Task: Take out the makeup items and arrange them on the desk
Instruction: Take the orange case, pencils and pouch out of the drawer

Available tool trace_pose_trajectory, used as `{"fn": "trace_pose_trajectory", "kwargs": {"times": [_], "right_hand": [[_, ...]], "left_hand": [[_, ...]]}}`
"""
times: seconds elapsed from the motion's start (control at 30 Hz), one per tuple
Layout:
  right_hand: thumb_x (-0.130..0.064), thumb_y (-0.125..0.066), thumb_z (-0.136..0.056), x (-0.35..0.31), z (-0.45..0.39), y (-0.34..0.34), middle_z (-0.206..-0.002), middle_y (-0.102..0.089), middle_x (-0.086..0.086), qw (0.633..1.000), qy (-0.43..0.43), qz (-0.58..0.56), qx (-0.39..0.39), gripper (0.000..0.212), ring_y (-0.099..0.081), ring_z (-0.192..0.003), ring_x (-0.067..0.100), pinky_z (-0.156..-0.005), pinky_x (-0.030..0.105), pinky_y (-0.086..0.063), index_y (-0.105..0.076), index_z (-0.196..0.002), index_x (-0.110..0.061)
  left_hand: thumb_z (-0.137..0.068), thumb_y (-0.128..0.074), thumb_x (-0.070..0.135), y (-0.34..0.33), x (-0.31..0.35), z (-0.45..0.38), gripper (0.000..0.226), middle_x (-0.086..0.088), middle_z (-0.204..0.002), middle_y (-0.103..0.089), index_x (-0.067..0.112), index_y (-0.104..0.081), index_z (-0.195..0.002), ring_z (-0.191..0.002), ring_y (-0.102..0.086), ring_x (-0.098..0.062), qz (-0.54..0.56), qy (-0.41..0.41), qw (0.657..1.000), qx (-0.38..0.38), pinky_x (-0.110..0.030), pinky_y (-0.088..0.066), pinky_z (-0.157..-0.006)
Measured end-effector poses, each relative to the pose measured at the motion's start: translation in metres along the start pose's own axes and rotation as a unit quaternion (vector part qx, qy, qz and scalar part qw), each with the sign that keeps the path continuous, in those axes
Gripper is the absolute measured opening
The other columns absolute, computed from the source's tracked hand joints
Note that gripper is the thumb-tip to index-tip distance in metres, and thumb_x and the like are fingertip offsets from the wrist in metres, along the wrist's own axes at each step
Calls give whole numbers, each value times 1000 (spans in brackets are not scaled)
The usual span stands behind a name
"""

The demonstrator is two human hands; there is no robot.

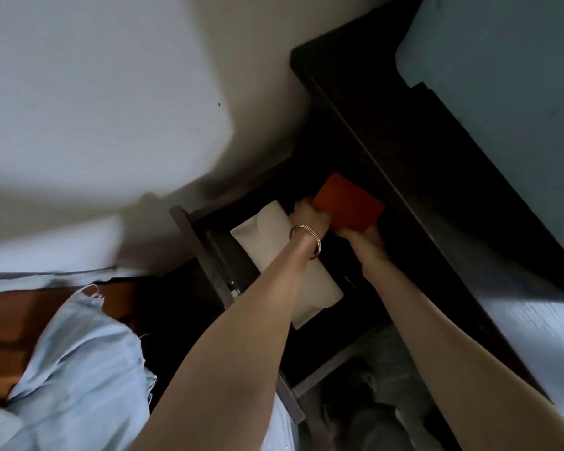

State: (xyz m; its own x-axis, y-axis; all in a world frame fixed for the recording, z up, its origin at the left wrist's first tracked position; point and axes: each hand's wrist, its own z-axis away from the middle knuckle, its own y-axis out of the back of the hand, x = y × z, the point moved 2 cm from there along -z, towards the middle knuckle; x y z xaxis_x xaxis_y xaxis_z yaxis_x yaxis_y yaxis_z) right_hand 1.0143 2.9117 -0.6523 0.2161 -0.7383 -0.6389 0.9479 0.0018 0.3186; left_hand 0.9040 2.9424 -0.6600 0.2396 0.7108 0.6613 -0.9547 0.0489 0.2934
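Fingers (302, 206) of the left hand (310, 216) curl round the near-left edge of a flat orange-red rectangular case (349, 206); the wrist carries thin metal bangles (306, 240). The right hand (370, 242) grips the same case from below, its fingertips hidden. The case sits above the open dark wooden drawer (189, 242), beside a cream envelope-style pouch (274, 239) lying inside it.

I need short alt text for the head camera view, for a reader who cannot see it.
Both hands, left hand and right hand, grip an orange pouch over an open dark drawer. A cream pouch lies inside it.
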Motion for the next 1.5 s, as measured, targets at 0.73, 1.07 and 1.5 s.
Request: {"fn": "trace_pose_trajectory", "kwargs": {"times": [0.73,1.07,1.5], "right_hand": [[-37,-65,-86,-6,191,26,-140,-44,7,998,33,-43,33,75,-49,-123,24,-93,31,-45,-27,-147,-14],[-50,-79,-61,-24,256,76,-144,-37,3,987,70,-138,30,107,-49,-122,23,-98,48,-48,-20,-148,-31],[-32,-73,-80,29,291,227,-150,-28,4,967,41,-162,194,89,-41,-129,26,-92,40,-48,-18,-149,-25]], "left_hand": [[-78,-65,-4,121,18,199,70,-5,-121,-55,22,-41,-139,-110,-54,-24,168,50,977,-121,-42,-50,-94],[-82,-63,-3,121,72,278,70,-11,-132,-48,26,-36,-140,-119,-50,-30,140,9,963,-228,-34,-54,-82],[-83,-55,-9,-38,120,328,67,-8,-126,-48,24,-37,-138,-114,-49,-26,22,-1,940,-339,-39,-48,-86]]}}
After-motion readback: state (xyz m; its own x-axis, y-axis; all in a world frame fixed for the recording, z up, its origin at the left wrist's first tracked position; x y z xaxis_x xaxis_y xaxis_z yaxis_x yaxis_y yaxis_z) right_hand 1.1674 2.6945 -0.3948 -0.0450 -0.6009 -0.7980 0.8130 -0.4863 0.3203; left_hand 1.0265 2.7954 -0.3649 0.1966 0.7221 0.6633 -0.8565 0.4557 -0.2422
